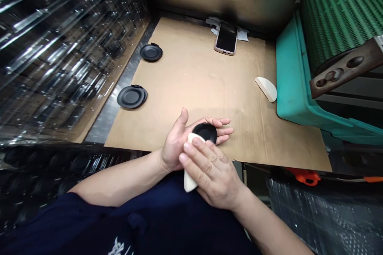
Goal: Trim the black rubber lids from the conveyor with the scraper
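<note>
My left hand [179, 139] lies palm up at the near edge of a brown cardboard sheet [203, 87], with a small round black piece [206, 132] resting on its fingers, which are stretched out. My right hand [211, 173] is closed on a cream-white wedge-shaped pad [189, 181] and presses its upper end against the near rim of the black piece. Most of the pad is hidden under my fingers.
Two black round lids [132, 97] [151, 52] sit at the cardboard's left edge. A phone [226, 38] lies at the back, a second white pad [266, 88] at the right by a teal crate [291, 83]. Clear plastic trays [60, 48] are stacked on the left.
</note>
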Demonstrator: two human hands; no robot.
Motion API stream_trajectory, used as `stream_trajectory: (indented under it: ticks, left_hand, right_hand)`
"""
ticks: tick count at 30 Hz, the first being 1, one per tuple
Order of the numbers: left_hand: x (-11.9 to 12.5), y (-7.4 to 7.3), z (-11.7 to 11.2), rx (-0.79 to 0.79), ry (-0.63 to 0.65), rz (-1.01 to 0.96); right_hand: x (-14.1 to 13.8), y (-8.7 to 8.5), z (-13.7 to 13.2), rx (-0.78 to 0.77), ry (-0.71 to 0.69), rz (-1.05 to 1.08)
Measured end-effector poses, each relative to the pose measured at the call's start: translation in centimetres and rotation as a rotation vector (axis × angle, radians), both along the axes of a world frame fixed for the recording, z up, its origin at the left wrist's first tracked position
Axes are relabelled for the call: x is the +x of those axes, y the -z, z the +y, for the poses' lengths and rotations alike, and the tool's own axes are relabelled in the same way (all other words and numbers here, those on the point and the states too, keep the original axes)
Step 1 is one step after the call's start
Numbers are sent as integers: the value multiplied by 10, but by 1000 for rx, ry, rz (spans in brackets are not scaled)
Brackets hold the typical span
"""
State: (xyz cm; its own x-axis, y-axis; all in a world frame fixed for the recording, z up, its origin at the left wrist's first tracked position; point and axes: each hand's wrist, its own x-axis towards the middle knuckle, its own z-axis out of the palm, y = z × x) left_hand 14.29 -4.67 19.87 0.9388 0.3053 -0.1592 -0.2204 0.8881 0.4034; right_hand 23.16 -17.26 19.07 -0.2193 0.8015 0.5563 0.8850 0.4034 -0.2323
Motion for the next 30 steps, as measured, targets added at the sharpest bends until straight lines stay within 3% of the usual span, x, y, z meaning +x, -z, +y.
stream_trajectory:
  ticks: [8, 13, 17, 23, 30]
  left_hand:
    - [-2, 5, -2, -10, -107, 6]
    - [-1, 6, 1, -70, -27, -55]
    - [-1, 5, 1, -65, -22, -22]
    - [-3, 7, 1, -110, 78, -47]
    - [-1, 6, 1, -113, 92, -41]
  right_hand:
    - [3, 6, -8, 22, 37, -31]
    - [19, 10, -25, -47, 147, -1]
    - [22, 6, -26, -34, 68, -50]
    - [35, 4, -17, -57, 156, -24]
    - [31, 3, -20, -48, 122, -16]
